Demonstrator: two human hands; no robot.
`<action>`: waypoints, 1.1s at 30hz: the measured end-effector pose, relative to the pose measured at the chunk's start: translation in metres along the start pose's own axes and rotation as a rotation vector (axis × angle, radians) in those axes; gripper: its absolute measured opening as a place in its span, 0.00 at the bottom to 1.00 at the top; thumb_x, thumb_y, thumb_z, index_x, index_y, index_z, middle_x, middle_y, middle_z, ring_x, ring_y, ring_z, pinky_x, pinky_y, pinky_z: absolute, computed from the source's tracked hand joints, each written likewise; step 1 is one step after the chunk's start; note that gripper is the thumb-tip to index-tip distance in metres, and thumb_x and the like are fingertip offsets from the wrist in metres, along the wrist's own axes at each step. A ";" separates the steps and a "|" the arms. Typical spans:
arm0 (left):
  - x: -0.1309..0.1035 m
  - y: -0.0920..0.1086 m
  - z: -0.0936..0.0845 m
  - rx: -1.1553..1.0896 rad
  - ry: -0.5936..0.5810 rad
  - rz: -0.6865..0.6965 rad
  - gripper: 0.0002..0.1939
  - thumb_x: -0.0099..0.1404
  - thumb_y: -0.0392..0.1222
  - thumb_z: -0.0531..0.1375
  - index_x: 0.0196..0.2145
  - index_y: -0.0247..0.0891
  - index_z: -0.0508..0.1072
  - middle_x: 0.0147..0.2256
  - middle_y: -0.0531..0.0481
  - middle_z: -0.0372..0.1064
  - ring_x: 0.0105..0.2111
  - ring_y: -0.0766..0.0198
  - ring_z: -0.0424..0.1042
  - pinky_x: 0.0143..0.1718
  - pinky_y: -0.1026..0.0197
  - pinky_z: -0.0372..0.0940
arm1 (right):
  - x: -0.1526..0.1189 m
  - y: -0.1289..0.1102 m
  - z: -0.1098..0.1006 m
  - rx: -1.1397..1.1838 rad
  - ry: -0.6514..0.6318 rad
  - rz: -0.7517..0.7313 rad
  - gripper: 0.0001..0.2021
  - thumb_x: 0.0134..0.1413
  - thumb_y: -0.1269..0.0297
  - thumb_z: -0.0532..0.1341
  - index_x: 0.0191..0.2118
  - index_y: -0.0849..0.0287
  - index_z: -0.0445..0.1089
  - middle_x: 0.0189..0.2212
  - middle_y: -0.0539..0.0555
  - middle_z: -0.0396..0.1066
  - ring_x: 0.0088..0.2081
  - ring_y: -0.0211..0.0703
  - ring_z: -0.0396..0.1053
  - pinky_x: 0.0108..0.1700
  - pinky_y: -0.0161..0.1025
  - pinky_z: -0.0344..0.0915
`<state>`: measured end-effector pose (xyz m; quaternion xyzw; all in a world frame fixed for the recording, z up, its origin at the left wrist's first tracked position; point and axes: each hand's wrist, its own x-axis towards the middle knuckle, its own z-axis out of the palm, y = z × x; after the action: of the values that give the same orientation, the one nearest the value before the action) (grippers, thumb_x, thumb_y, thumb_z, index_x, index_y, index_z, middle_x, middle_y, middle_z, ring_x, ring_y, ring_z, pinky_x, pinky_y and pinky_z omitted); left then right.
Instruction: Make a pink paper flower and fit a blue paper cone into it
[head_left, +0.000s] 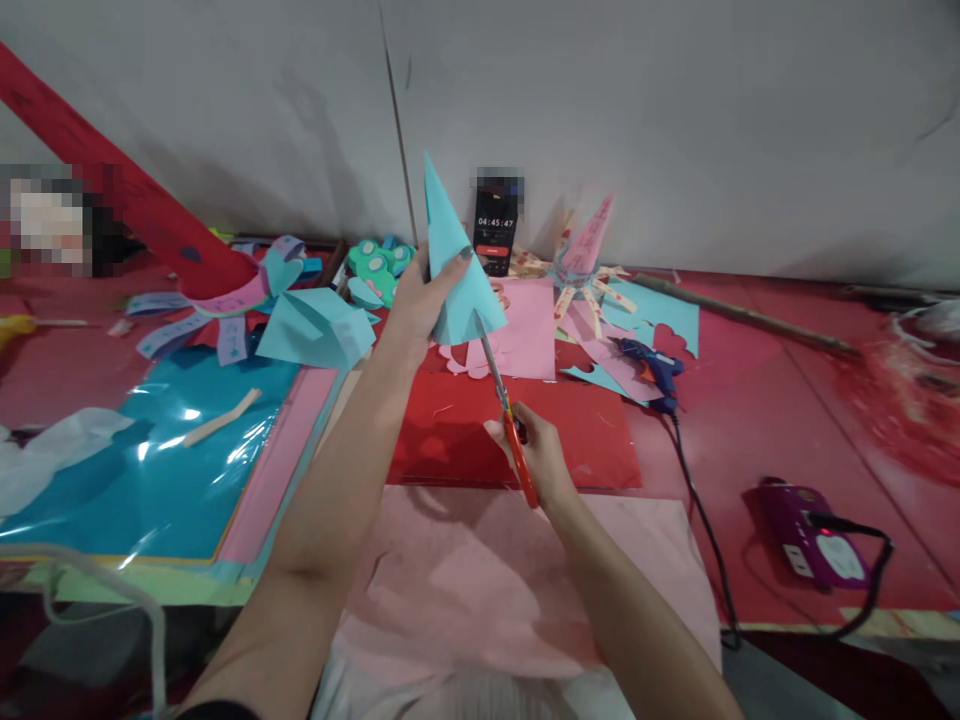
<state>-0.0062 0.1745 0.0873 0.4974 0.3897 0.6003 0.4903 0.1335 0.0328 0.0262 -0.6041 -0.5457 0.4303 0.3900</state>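
Observation:
My left hand [424, 300] grips a light blue paper cone [459, 270], its tip pointing up and its wide end down. The thumb lies across the front of the cone. My right hand [541, 455] is closed on the orange handles of a pair of scissors [517, 440]. The blades reach up to the cone's lower edge, with the tips at the paper. Beneath the scissors is a red sheet [600, 430] in clear wrapping.
A phone [495, 225] showing a timer leans on the wall. Around are a pink paper cone [590, 238], a dark blue glue gun [654, 370] with a cord, a purple power box [814, 535], a stick [742, 315] and wrapped blue sheets [172, 480]. A red cone [150, 210] stands left.

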 end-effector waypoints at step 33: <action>0.007 -0.001 -0.004 -0.104 0.112 -0.015 0.15 0.54 0.52 0.63 0.35 0.41 0.69 0.34 0.47 0.74 0.51 0.50 0.68 0.46 0.52 0.65 | -0.001 0.010 0.000 -0.003 -0.147 -0.033 0.17 0.45 0.51 0.62 0.31 0.57 0.59 0.26 0.47 0.59 0.27 0.35 0.54 0.31 0.34 0.54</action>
<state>-0.0102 0.1819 0.0872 0.4339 0.3884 0.6430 0.4975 0.1363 0.0309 0.0171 -0.5622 -0.5834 0.4663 0.3551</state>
